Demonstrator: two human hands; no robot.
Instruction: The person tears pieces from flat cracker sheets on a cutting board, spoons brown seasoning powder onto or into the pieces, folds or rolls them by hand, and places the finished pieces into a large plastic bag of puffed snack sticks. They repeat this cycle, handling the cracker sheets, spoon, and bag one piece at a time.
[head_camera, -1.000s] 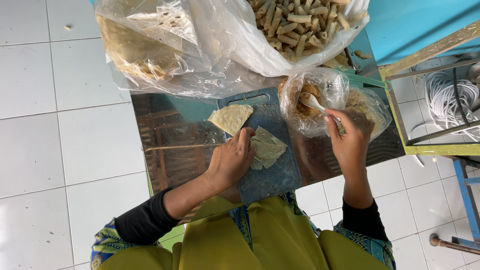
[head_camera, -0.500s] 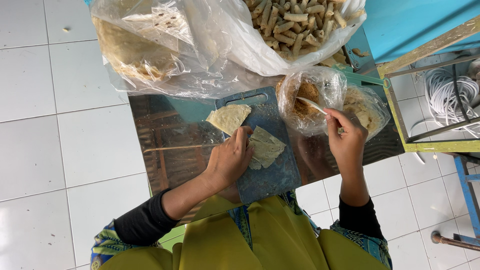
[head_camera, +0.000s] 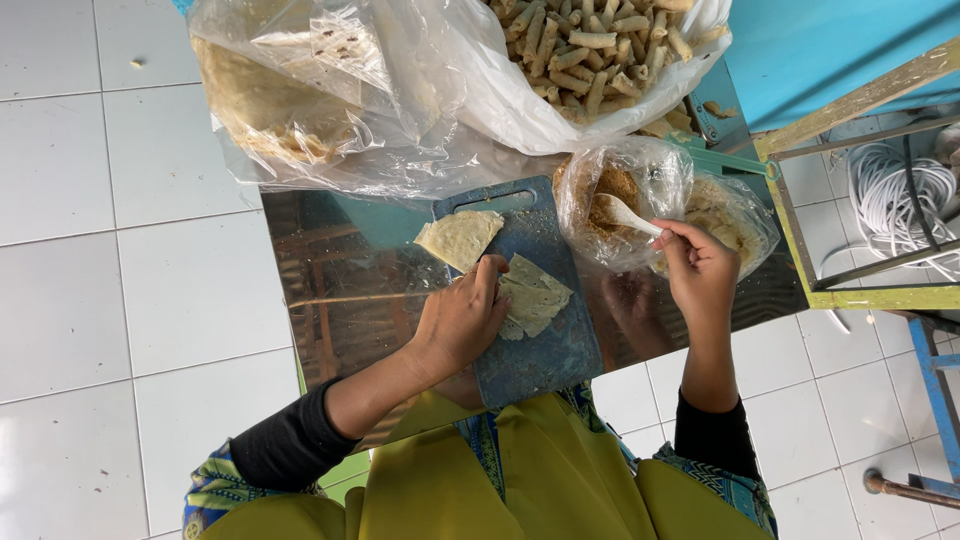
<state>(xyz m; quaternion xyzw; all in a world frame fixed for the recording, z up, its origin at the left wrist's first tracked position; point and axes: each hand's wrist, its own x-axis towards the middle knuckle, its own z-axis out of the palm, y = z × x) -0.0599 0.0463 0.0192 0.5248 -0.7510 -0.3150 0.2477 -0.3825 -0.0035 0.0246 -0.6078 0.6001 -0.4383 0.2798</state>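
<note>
Nearest the person, the left hand (head_camera: 462, 322) lies palm down on the blue cutting board (head_camera: 535, 355), which sits at the near edge of the shiny metal surface (head_camera: 350, 300). Its fingers (head_camera: 490, 275) are loosely spread and grip nothing; they press flat on the left side of a stack of folded pale wrapper sheets (head_camera: 535, 300) in the middle of the board. The forearm, in a black sleeve, runs in from the lower left.

The right hand (head_camera: 700, 270) is held just right of the board with the wrist bent upward. Its fingers are pinched tight around the handle of a white spoon (head_camera: 620, 212), whose bowl reaches into an open clear bag of brown filling (head_camera: 620, 190).

A single triangular wrapper sheet (head_camera: 462, 237) lies at the board's far left corner. At the far edge of the surface are a bag of round flat wrappers (head_camera: 270, 100) and a bag of finished rolled sticks (head_camera: 590, 45).
</note>
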